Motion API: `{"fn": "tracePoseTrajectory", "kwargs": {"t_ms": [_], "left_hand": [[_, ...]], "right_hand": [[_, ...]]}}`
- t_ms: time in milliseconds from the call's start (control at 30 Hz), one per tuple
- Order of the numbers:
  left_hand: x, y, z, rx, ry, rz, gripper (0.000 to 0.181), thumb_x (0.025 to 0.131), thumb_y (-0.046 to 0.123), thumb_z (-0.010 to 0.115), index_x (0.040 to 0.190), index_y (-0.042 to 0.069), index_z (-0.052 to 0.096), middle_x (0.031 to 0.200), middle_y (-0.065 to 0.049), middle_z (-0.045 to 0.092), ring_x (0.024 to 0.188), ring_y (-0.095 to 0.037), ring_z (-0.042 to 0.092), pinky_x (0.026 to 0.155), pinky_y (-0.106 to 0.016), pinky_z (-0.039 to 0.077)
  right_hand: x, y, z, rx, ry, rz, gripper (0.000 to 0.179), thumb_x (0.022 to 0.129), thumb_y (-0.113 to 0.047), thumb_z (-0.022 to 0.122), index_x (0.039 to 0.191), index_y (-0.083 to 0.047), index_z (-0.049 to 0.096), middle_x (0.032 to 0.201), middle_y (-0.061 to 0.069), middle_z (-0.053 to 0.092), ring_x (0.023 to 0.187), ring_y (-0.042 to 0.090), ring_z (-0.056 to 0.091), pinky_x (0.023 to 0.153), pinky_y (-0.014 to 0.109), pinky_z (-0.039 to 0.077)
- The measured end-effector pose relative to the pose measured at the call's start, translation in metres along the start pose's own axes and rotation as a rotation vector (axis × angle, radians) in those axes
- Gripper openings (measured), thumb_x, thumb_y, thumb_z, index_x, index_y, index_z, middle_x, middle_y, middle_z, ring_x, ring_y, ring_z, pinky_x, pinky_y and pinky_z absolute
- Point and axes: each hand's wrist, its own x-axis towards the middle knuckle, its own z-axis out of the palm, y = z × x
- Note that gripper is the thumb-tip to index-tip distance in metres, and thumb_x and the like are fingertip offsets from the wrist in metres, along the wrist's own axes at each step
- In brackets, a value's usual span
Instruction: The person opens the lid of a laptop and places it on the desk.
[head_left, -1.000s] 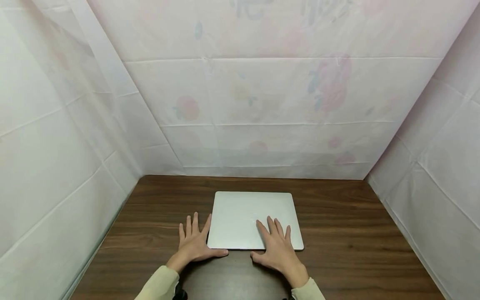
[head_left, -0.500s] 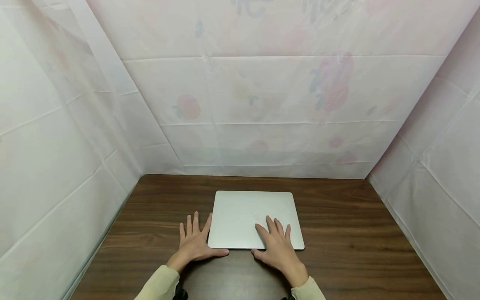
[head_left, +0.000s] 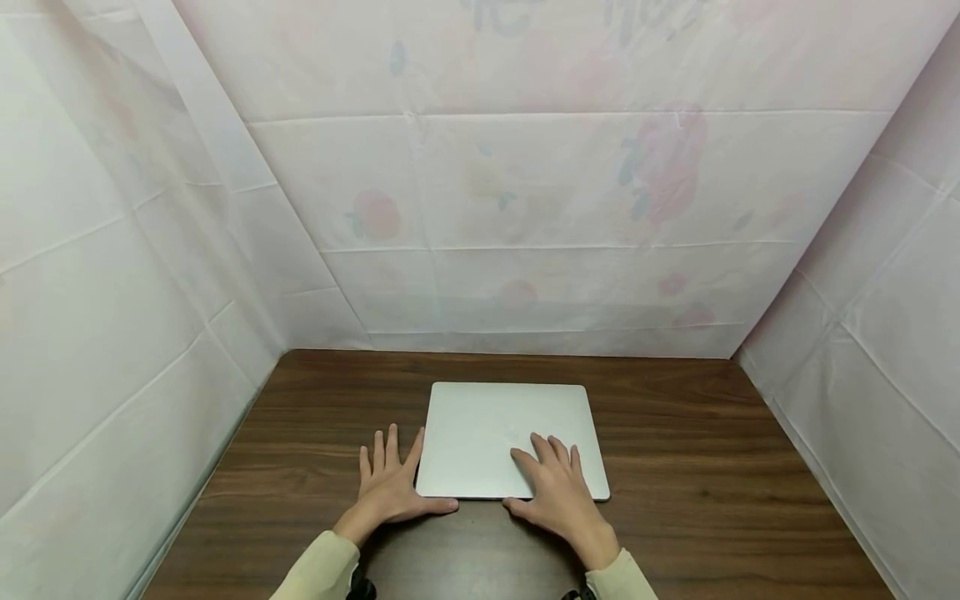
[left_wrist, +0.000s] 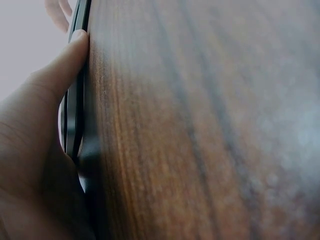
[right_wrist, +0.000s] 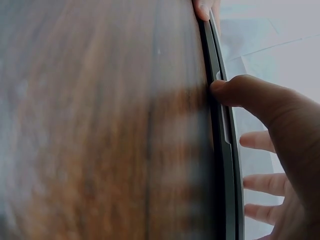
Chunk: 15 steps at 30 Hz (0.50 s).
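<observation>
A closed silver laptop (head_left: pixel 480 433) lies flat on the wooden table, its front edge facing me. At its front left corner my left hand (head_left: pixel 390 492) is spread, fingers on the table beside the laptop and the thumb along the front edge; the left wrist view shows the thumb (left_wrist: pixel 75 50) against that dark edge. My right hand (head_left: pixel 558 496) is over the right part of the lid, fingers spread and slightly bent. In the right wrist view its thumb (right_wrist: pixel 240 92) touches the front edge at the shallow notch (right_wrist: pixel 225 120), while the other fingers (right_wrist: pixel 265 182) reach over the lid.
The dark wooden table (head_left: pixel 697 467) reaches out on both sides of the laptop. White cloth with faded fruit prints (head_left: pixel 525 192) hangs behind it, and white cloth walls (head_left: pixel 97 333) stand at left and right.
My right hand's index finger has drawn back slightly toward me and its fingers bend a little more. The left hand and the laptop stay in place.
</observation>
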Motion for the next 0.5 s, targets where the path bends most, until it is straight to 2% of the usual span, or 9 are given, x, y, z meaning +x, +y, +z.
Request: {"fn": "tracePoseTrajectory", "kwargs": {"t_ms": [267, 333, 500], "left_hand": [[-0.0010, -0.0007, 0.0000, 0.000, -0.002, -0.004, 0.148, 0.051, 0.097, 0.069, 0.166, 0.019, 0.020, 0.170, -0.030, -0.004, 0.156, -0.051, -0.011, 0.120, -0.070, -0.011], [-0.0031, 0.0022, -0.0044, 0.001, -0.014, -0.008, 0.147, 0.052, 0.096, 0.071, 0.166, 0.019, 0.020, 0.170, -0.031, -0.003, 0.156, -0.052, -0.010, 0.120, -0.071, -0.010], [-0.0031, 0.0032, -0.0053, -0.004, -0.015, -0.007, 0.145, 0.054, 0.093, 0.073, 0.167, 0.020, 0.019, 0.170, -0.030, -0.003, 0.156, -0.052, -0.010, 0.120, -0.070, -0.010]], "right_hand": [[0.0022, 0.0021, -0.0004, -0.033, 0.029, -0.074, 0.061, 0.075, -0.054, 0.086, 0.126, -0.022, 0.073, 0.140, 0.014, 0.060, 0.129, 0.041, 0.054, 0.105, 0.069, 0.041], [0.0026, 0.0028, -0.0004, -0.040, 0.035, -0.094, 0.058, 0.075, -0.053, 0.086, 0.123, -0.023, 0.073, 0.139, 0.013, 0.061, 0.127, 0.040, 0.055, 0.104, 0.067, 0.042], [0.0041, 0.0047, -0.0011, -0.034, 0.062, -0.154, 0.053, 0.074, -0.049, 0.088, 0.118, -0.023, 0.075, 0.135, 0.011, 0.063, 0.123, 0.036, 0.058, 0.102, 0.064, 0.044]]}}
